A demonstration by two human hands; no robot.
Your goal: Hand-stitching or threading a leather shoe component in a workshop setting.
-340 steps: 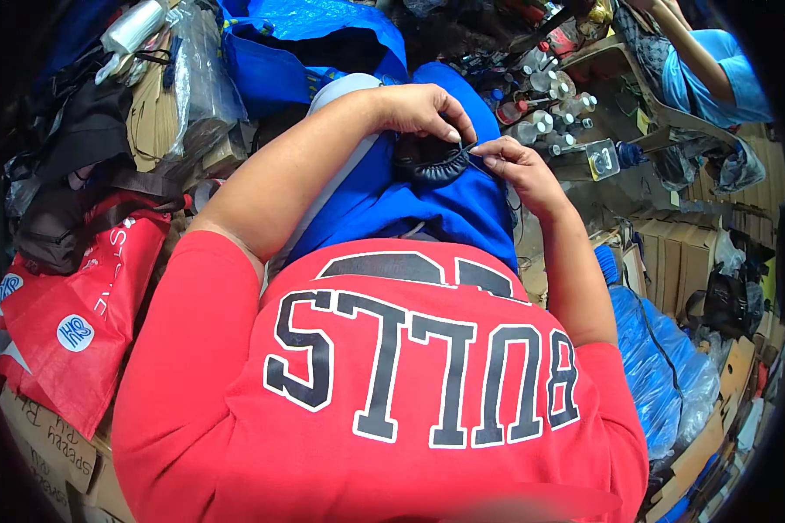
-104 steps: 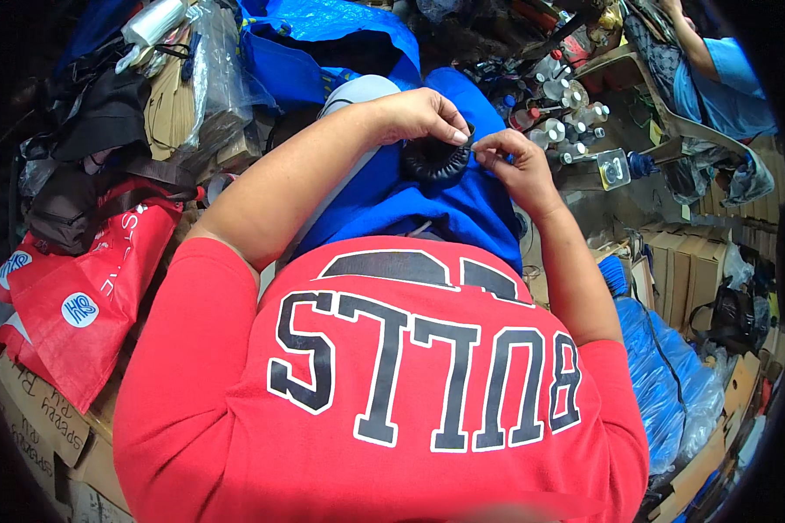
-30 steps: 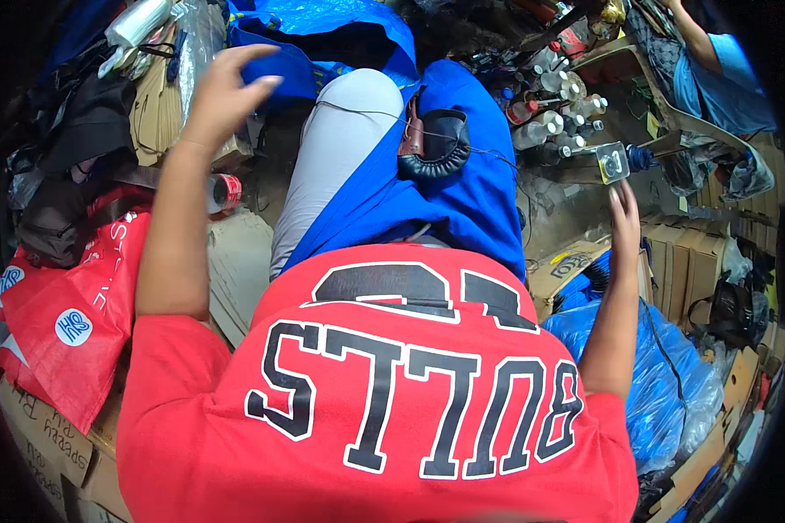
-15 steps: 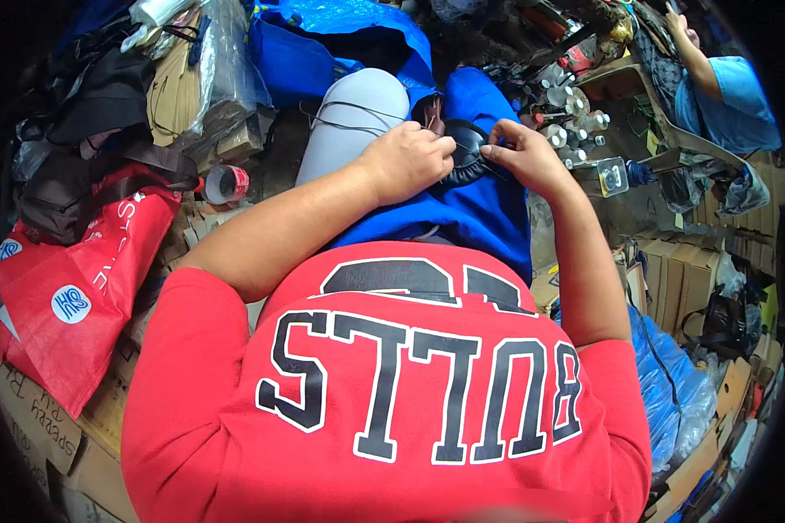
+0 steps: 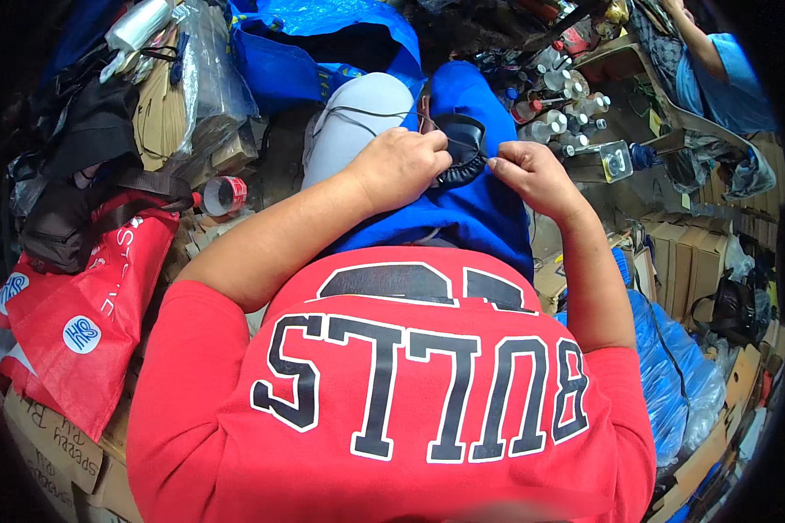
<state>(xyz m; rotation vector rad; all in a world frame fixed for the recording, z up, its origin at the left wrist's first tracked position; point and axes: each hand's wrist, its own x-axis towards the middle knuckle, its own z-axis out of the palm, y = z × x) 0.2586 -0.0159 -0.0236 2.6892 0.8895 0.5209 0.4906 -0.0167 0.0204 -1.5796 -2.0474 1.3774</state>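
On my blue-covered thigh (image 5: 475, 91) rests a black, rounded, leather-like piece (image 5: 460, 135) with a ridged, gathered edge; I cannot tell its kind. My left hand (image 5: 410, 164) is closed at its left edge, fingers curled, and hides what they grip. Just past the right edge, my right hand (image 5: 536, 176) is closed in a pinch, on what looks like the end of a thin black thread crossing the piece. More black thread (image 5: 371, 116) runs over the grey-covered knee (image 5: 366, 91) toward my left hand. A narrow brown strip (image 5: 425, 109) shows between the thighs, partly hidden.
Several small bottles (image 5: 554, 126) stand at the right, near a cardboard box (image 5: 685, 261). A person's blue sleeve (image 5: 724, 78) shows at far right. At left lie a red bag (image 5: 87, 305) and a clear jar (image 5: 225, 196). A blue bag (image 5: 275, 61) gapes beyond my knees.
My right hand has moved slightly right and down, away from the black piece, and its fingers have closed tighter. My left hand stays at the piece's edge. The thread over the knee has shifted.
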